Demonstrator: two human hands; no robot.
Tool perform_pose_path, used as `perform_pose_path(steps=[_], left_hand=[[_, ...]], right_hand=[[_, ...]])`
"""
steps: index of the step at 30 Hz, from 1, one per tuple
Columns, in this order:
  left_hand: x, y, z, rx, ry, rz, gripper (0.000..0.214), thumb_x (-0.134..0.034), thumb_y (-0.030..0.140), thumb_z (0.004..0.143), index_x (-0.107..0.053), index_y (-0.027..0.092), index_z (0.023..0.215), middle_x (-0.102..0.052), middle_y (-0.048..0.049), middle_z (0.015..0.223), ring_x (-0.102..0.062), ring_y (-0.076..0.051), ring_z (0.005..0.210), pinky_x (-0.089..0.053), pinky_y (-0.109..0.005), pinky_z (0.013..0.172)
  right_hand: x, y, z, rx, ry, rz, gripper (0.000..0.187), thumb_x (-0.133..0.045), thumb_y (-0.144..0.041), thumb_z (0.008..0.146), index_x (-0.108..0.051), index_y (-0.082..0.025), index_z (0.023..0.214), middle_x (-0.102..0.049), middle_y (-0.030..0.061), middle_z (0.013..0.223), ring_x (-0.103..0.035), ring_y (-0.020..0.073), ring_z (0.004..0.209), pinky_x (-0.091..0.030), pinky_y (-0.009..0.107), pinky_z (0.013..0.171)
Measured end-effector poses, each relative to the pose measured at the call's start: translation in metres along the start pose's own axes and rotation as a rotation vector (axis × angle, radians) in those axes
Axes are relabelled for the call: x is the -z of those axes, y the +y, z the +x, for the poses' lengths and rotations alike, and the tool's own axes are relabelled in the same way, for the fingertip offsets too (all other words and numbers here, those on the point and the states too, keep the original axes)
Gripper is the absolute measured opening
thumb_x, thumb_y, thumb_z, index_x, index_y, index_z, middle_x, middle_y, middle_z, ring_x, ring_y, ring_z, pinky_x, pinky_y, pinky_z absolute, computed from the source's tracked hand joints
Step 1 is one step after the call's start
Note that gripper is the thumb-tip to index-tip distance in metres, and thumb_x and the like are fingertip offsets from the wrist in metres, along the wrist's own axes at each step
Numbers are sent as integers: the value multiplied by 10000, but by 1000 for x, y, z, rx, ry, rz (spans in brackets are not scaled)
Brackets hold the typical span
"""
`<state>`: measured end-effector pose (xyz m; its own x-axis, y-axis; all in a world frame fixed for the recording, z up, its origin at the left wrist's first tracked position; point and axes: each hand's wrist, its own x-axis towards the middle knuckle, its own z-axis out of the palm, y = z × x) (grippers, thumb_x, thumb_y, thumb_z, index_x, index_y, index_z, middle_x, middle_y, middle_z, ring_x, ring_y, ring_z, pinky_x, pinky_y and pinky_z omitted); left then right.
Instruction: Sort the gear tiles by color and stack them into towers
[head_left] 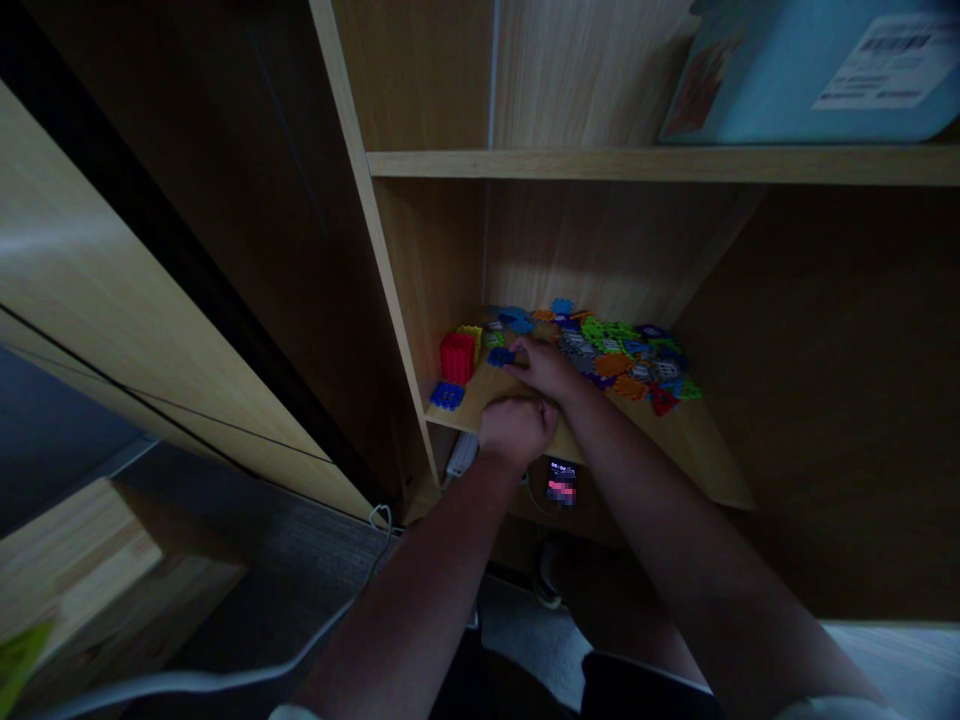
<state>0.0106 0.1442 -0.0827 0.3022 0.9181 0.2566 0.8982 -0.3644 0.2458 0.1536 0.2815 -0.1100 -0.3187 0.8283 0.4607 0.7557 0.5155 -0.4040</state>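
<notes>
Touching a blue piece (501,356) at 9 o'clock of the pile (622,360), the right hand (544,368) grips or not, I cannot tell; better to pinch its edges. The left hand (517,428) rests fisted.

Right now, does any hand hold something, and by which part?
The right hand touches the blue tile at its right edge; a grip cannot be told. The left hand is fisted, its inside hidden.

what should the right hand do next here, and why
Probably close the right hand on the blue piece and lift it clear. Its fingers reach that piece, which lies apart from the mixed pile, next to the red cube, and the left hand rests fisted at the edge of the shelf, out of the way.
</notes>
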Motion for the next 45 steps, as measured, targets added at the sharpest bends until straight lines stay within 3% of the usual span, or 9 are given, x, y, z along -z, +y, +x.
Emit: perform_pose_path(steps=[12,19,45], left_hand=[[-4,-2,0,-7,17,11,464,-439,416,1072,-844,217,965,-815,-111,928,-778,-266,845,-563,-356,778],[-7,-8,-6,-145,79,-16,386,-500,379,1042,-826,198,942,-808,-106,938,-753,-250,858,-549,-355,785],[-10,-10,-9,-203,114,-1,379,-512,370,1019,-829,194,906,-808,-102,889,-746,-264,810,-517,-370,716]], right_hand=[[8,-18,-4,-24,-27,20,344,-837,-302,847,-656,-230,1131,-768,77,1120,-722,256,1040,-570,393,941],[8,-33,-14,36,-106,9,360,-870,-301,819,-643,-239,1090,-766,57,1070,-731,246,1007,-575,386,921],[6,-37,-18,122,-129,-8,341,-858,-375,855,-652,-242,1093,-750,68,1107,-680,275,1079,-542,403,951]])
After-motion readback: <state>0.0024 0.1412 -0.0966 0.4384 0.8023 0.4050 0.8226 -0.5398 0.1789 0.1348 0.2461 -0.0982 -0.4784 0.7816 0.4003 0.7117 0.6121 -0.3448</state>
